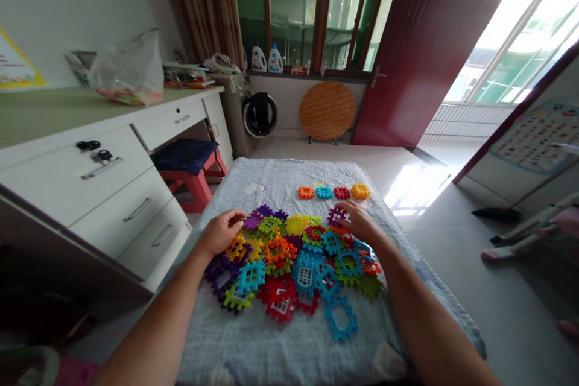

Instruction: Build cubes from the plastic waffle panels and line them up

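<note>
A heap of plastic interlocking building blocks in several colours lies on a cloth-covered table [253,344]. My right hand [360,222] is at the heap's far right side, its fingers closed on a purple window-pattern block [337,216]. At the far left edge of the heap rests my left hand [221,232], loosely curved with thumb and fingers apart, beside a purple block [253,221]. Beyond the heap runs a row: an orange block [306,192], a blue block [324,192], a red block [342,193] and a yellow block [360,191].
Nearest to me lies a blue frame block [341,318]. Left of the table stand a white desk [108,175] and a red stool [196,184] with a dark cushion. A round wooden board [328,110] leans against the far wall, near a dark red door [407,54].
</note>
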Demonstrator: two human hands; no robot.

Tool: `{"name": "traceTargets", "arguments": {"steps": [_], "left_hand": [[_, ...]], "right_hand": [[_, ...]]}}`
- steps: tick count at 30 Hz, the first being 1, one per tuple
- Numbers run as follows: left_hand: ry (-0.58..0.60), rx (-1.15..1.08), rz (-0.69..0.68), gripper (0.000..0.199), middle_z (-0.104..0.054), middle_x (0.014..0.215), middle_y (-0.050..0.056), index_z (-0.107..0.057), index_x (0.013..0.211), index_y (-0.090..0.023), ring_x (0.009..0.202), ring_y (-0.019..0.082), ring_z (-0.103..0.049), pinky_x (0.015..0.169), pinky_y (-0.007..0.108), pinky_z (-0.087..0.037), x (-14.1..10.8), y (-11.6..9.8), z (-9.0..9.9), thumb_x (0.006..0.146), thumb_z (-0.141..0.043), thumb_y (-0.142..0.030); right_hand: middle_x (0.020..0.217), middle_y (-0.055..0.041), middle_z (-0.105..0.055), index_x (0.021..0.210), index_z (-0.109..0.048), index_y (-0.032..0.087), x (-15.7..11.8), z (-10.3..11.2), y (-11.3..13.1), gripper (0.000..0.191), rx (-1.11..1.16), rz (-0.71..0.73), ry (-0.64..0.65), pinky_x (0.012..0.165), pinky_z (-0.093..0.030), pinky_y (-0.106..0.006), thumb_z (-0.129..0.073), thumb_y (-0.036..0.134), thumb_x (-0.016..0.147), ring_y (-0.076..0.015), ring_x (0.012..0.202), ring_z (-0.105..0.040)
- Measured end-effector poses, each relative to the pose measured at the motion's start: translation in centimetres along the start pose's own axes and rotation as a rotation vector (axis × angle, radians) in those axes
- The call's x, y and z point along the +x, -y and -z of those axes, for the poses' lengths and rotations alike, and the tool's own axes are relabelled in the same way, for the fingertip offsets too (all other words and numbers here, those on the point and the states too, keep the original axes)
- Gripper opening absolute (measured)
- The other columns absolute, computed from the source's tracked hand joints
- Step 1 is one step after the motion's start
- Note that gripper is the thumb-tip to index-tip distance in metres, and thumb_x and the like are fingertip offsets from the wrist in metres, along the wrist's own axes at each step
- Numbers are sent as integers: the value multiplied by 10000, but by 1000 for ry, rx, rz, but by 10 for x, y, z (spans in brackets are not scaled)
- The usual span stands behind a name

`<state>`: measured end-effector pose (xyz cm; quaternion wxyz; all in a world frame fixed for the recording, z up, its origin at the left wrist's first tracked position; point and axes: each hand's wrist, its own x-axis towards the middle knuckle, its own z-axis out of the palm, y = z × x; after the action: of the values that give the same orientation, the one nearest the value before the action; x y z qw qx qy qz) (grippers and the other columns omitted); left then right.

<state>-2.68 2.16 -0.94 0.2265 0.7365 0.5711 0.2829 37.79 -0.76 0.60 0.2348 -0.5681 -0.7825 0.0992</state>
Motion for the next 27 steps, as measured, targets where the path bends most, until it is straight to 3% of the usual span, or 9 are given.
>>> {"name": "traceTargets", "arguments": {"steps": [5,9,14,18,22,27], "left_hand": [[-63,37,-113,377,-691,1006,84,-686,902,-176,992,223,-622,942,345,-458,1,-7,1,826,-423,-434],[-107,132,-158,356,-680,1003,100,-686,872,-190,1012,249,-600,988,389,-418,1,-6,-3,793,-512,-490],[-130,135,-183,299,-678,928,75,-635,811,-204,937,250,-611,908,373,-456,2,-4,-2,692,-639,-478],[-65,-8,-116,332,-658,831,21,-582,856,-205,800,190,-621,747,285,-491,-1,-11,2,692,-643,-488],[-97,-81,-99,276,-616,745,-13,-550,824,-203,678,140,-572,658,242,-464,-7,-26,0,732,-610,-456],[-218,-14,-231,64,-578,761,6,-527,751,-205,679,144,-539,669,260,-457,-13,-48,-3,767,-533,-267]], "right_hand": [[979,-77,-616,1051,-618,170,1,-1,1,360,113,-5,-77,823,-459,-326,-552,121,701,-193,878,-585],[903,-48,-617,983,-638,184,1,-8,0,272,273,-70,-101,727,-482,-304,-558,181,723,-158,760,-581],[738,7,-617,976,-594,188,5,-24,-4,268,677,-223,-136,619,-501,-285,-591,276,722,-134,642,-574],[698,22,-609,939,-587,193,5,-29,-8,269,803,-253,-146,579,-493,-273,-623,328,709,-122,592,-571],[723,6,-627,947,-594,192,3,-27,-12,246,716,-276,-142,571,-488,-283,-584,332,745,-130,572,-574],[920,-62,-674,942,-642,196,0,-19,-13,211,211,-181,-143,778,-481,-343,-598,295,762,-197,829,-616]]}}
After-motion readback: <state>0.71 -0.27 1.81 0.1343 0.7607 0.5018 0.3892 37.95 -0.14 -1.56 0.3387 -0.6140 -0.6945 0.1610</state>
